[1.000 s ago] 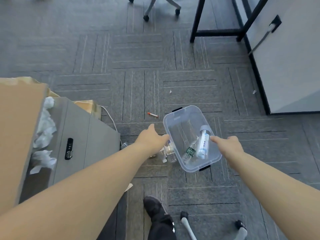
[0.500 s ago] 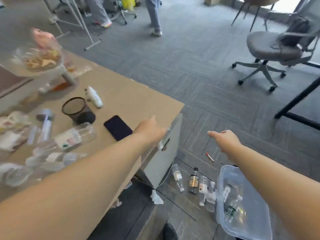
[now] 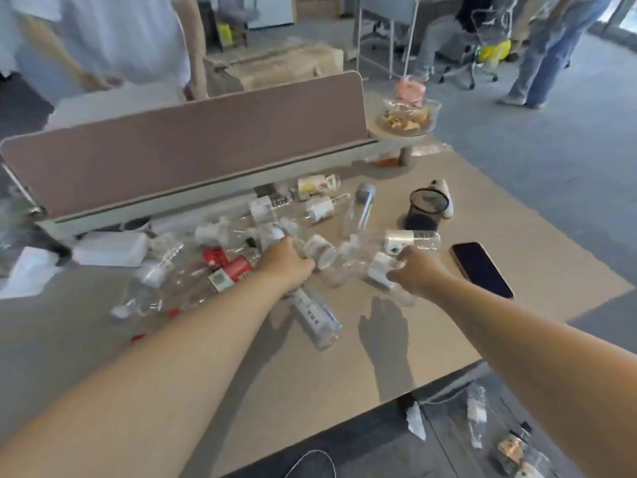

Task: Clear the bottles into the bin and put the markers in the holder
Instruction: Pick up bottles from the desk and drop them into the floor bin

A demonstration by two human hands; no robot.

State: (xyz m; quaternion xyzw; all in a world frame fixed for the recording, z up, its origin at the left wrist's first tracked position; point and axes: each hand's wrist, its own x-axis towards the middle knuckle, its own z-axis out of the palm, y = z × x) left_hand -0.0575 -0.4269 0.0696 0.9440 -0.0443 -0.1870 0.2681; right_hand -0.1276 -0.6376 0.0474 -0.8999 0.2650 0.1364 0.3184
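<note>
- Head view: the left hand [image 3: 286,267] reaches into the heap of bottles [image 3: 241,243] on the tabletop [image 3: 344,381]. Its fingers are curled round a clear bottle [image 3: 319,251] with a white label.
- The right hand [image 3: 417,270] grips a labelled bottle [image 3: 377,269] at the right fringe of the heap. The two held bottles are just beside each other.
- The heap spreads from the divider panel [image 3: 189,157] on the far edge toward the middle. One long bottle [image 3: 315,317] lies apart, nearer the front and just under the left forearm.
- A grey-capped bottle [image 3: 360,208] lies between the heap and the black mesh holder [image 3: 427,208], which stands upright, clear of the bottles.
- A dark phone [image 3: 481,269] lies flat just right of the right hand, near the right edge of the tabletop.
- Bare tabletop runs between the two forearms down to the near edge, which slants up to a corner at the far right.
- More bottles lie on the floor [image 3: 510,446] below that edge. Grey carpet [image 3: 551,160] stretches right of the tabletop.
- Markers cannot be made out in the blur.
</note>
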